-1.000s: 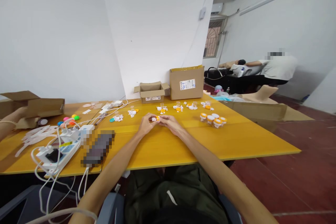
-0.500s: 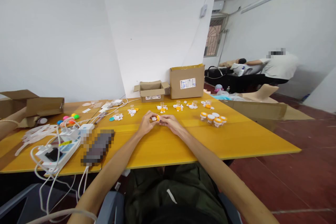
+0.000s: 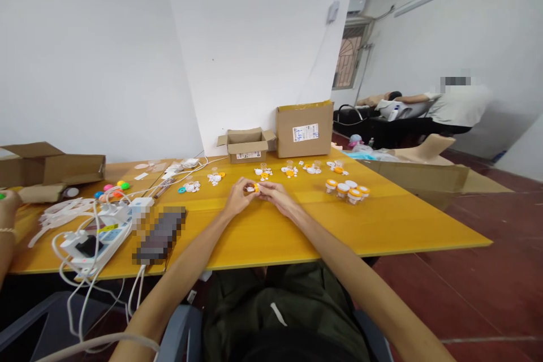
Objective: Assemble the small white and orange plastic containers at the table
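- Both hands meet over the yellow table (image 3: 382, 226), pretty much at its middle. The left hand (image 3: 238, 199) and right hand (image 3: 275, 197) have their fingertips pinched together on one tiny orange-and-white plastic piece (image 3: 253, 187), held just above the glossy tabletop.
- Too small to tell what the piece actually is, just smooth plastic, orange on one side.
- Past the hands, toward the wall, there's a row of little heaps of loose white and orange parts (image 3: 289, 170).
- To the right of the hands, a tight cluster of small jars with orange and white lids (image 3: 347, 189).
- Against the wall: a small open cardboard box (image 3: 246, 146) and a taller closed carton (image 3: 304, 129). Both have white printed labels, can't read them from here.
- On the table's left end, a white power strip (image 3: 95, 237) with a tangle of white cables, and some bright round caps (image 3: 111, 189) in pink, green and blue.
- Someone else's hand (image 3: 7, 205) pokes in at the table's far left edge.
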The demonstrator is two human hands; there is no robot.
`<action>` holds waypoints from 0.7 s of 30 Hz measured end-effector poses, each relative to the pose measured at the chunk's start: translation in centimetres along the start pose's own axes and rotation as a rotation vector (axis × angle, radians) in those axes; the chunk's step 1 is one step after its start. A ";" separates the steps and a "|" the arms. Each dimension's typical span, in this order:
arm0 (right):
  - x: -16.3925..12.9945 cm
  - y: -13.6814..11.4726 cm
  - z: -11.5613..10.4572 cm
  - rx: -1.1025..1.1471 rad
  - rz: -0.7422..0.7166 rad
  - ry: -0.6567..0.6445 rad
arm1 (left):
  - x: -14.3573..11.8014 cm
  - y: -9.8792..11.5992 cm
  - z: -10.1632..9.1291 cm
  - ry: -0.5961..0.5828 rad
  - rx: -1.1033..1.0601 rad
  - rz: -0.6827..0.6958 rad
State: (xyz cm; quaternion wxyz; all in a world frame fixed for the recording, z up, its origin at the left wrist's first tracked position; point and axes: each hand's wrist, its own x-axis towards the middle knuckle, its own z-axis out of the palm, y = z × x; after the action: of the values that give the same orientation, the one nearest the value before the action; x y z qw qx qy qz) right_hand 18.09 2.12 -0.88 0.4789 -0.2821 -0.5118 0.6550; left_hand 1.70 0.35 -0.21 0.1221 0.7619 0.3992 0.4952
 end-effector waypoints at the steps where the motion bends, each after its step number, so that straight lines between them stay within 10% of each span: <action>1: 0.0 0.0 0.0 -0.002 0.005 -0.005 | 0.0 0.0 0.0 -0.006 0.001 0.002; 21: -0.3 -0.4 0.3 -0.007 -0.001 -0.002 | 0.0 0.2 0.0 -0.012 0.016 0.002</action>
State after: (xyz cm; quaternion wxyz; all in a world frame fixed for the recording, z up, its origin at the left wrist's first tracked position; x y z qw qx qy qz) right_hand 18.08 1.71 -0.46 0.4776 -0.2831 -0.5148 0.6533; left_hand 1.83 0.20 -0.08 0.1178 0.7663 0.4017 0.4874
